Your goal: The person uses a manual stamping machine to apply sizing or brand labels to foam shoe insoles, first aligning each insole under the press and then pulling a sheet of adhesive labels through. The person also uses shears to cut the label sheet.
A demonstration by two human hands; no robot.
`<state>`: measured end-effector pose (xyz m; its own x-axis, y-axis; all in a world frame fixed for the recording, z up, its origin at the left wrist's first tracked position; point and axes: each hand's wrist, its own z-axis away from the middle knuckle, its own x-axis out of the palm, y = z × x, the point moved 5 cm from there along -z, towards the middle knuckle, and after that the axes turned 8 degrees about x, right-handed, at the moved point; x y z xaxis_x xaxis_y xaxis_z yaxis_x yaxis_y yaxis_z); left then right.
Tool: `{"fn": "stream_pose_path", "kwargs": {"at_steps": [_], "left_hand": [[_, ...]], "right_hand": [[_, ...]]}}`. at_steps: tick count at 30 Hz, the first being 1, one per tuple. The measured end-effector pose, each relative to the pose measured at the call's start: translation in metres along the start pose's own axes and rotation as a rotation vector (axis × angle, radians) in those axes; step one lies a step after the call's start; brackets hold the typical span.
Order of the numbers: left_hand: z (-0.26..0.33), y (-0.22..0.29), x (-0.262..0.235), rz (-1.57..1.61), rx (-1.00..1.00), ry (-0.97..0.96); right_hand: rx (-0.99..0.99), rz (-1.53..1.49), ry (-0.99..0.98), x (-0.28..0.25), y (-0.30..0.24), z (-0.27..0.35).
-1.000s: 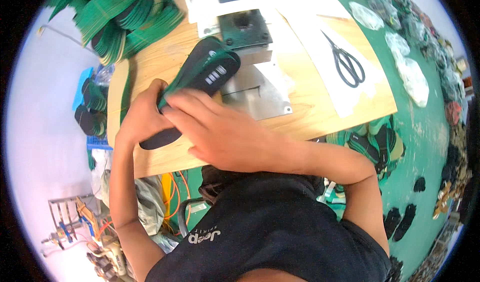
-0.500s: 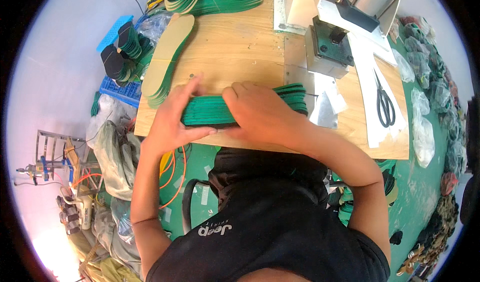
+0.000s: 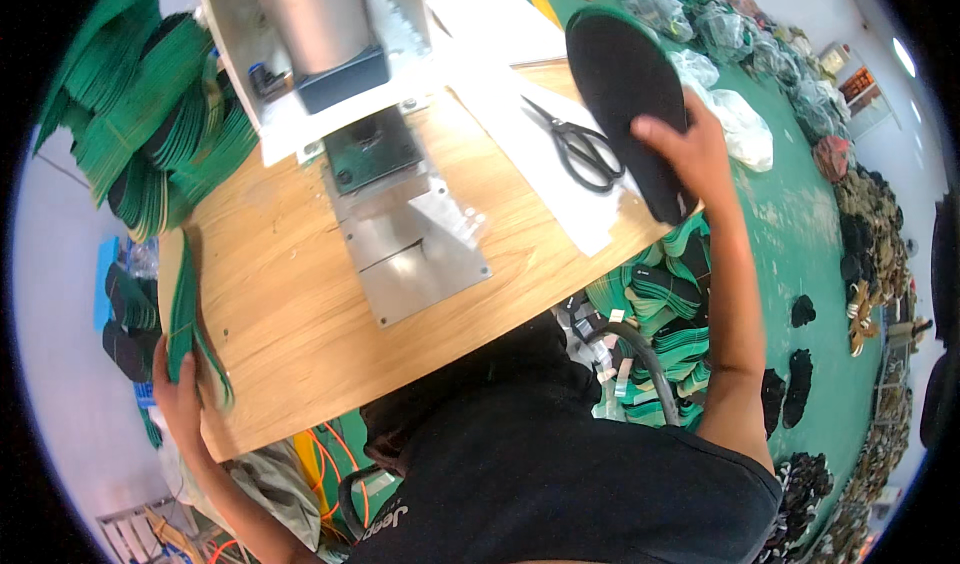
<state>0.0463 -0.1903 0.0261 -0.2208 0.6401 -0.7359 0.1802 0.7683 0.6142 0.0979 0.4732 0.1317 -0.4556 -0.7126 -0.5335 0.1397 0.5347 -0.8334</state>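
My right hand (image 3: pixel 692 144) grips a black shoe insole (image 3: pixel 628 94), held up over the right end of the wooden table (image 3: pixel 290 304). My left hand (image 3: pixel 178 396) holds a thin stack of green-edged insoles (image 3: pixel 184 304) on edge at the table's left rim. A metal press machine (image 3: pixel 330 54) stands at the middle back of the table, with its grey base plate (image 3: pixel 420 259) in front. Black scissors (image 3: pixel 585 149) lie on a white sheet (image 3: pixel 540 134) just left of my right hand.
Large piles of green insoles (image 3: pixel 140 114) lie at the back left. More green and black insoles (image 3: pixel 660 299) are stacked below the table's right side. Clear bags (image 3: pixel 690 14) line the green floor at the far right, with dark pieces (image 3: pixel 795 374) scattered on it.
Both hands were pressed together on a green insole stack at the table's front. They have parted: the left took the stack to the left rim, the right picked up a black insole at the right.
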Motion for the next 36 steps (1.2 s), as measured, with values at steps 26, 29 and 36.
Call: {"fn": "stream_pose_path", "kwargs": {"at_steps": [26, 29, 36], "left_hand": [[0.036, 0.082, 0.083, 1.392, -0.263, 0.113], [0.043, 0.101, 0.127, 1.469, -0.062, 0.246], [0.050, 0.140, 0.130, 1.213, -0.281, 0.277]], "right_hand": [[-1.135, -0.339, -0.326, 0.223, -0.135, 0.146], [-1.159, -0.414, -0.331, 0.252, -0.140, 0.164], [-0.749, -0.386, -0.477, 0.276, -0.109, 0.155]]}}
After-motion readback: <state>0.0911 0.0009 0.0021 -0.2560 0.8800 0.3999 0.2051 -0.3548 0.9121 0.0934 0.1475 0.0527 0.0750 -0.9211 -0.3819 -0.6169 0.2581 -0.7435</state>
